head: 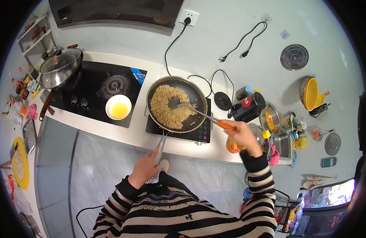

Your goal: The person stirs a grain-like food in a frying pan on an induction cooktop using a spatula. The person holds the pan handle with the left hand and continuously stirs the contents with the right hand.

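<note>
My left hand (144, 168) grips the grey handle (161, 146) of a dark frying pan (197, 89). The pan rests on an electric cooktop (205, 126) and holds a heap of pale brown, grain-like food (162, 102). In my right hand (242, 133) is a metal spatula (205, 115) with an orange grip. Its blade end lies in the food near the pan's middle, partly covered by it. Left of the pan, a white bowl (109, 104) with yellow liquid (119, 110) stands on the gas hob's front right corner.
A lidded wok (56, 76) occupies the left of the gas hob (90, 74), its handle sticking out over the counter. A bottle of oil (232, 145) stands close to my right hand. Behind it are a black kettle (248, 106) and a steel bowl (265, 114). Cords cross behind the pan.
</note>
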Motion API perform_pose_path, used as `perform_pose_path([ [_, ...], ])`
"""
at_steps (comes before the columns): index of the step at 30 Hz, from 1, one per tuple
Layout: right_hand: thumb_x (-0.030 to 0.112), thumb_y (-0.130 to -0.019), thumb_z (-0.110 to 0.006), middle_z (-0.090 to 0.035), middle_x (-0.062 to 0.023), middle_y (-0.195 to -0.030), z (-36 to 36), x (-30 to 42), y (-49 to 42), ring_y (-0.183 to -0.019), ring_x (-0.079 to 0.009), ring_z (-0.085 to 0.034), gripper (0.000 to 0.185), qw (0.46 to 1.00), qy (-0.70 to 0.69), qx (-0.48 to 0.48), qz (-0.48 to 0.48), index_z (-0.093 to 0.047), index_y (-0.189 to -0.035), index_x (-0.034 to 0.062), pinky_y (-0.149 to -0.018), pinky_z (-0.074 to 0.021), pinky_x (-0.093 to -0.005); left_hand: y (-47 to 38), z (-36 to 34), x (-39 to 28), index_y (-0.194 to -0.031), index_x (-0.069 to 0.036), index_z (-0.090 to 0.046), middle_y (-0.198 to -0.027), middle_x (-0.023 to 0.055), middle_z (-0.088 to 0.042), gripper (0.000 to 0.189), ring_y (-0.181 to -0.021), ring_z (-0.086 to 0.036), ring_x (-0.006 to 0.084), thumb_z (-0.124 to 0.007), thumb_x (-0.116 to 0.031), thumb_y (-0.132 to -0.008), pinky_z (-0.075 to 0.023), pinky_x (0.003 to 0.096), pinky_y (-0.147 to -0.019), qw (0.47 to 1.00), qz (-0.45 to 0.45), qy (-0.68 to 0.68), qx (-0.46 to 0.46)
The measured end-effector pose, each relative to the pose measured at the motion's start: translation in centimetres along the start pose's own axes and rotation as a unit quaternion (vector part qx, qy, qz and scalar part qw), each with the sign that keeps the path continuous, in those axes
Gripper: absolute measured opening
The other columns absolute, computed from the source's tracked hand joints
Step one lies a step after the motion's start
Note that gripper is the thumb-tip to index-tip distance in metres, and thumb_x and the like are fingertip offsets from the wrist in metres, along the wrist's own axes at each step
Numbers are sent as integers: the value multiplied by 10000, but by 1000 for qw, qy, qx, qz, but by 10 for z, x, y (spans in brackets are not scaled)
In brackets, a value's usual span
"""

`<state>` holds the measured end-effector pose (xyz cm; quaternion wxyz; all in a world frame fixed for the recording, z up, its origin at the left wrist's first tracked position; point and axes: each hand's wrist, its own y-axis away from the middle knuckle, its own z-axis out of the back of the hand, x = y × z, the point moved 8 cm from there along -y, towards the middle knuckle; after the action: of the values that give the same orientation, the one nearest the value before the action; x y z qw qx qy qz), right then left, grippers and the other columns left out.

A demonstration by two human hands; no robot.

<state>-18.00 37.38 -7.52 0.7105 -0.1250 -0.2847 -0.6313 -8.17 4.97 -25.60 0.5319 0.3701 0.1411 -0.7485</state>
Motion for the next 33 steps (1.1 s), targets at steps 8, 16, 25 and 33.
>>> perform_pose_path([
  [8,-53,-872,-674,-779,-48,-1120,24,-10,46,-952,-98,-673,439,992,-73,105,-24,-708,-1303,21,-903,-527,-254,0,-1,-1,-1562,-39,-374,-1190,241,-658,801,-1044,-638,449,-697,-268,-867,-538,500,-863,1000,1,11,0],
  [16,85,-965,-703,-613,54,-805,-67,-30,-3,-632,-23,-476,424,958,-274,-35,-77,-666,-1387,68,-576,-367,-208,-2,2,-4,-1564,-33,-372,-1170,241,-664,797,-1036,-641,443,-689,-245,-865,-536,499,-854,1000,-1,-9,-1],
  [25,43,-949,-708,-747,-56,-1084,-53,-25,-9,-896,-75,-619,444,985,-172,-18,2,-650,-1388,21,-805,-505,-231,0,-2,4,-1557,-58,-392,-1086,222,-673,781,-969,-649,442,-678,-258,-858,-539,506,-811,999,-7,-19,-36],
  [33,137,-971,-705,-629,46,-754,-63,-49,-57,-556,-19,-491,436,934,-322,-81,-130,-657,-1401,80,-477,-365,-198,-2,0,-1,-1559,-67,-392,-1135,236,-675,768,-981,-656,441,-667,-254,-867,-540,508,-812,999,-27,-7,-39],
])
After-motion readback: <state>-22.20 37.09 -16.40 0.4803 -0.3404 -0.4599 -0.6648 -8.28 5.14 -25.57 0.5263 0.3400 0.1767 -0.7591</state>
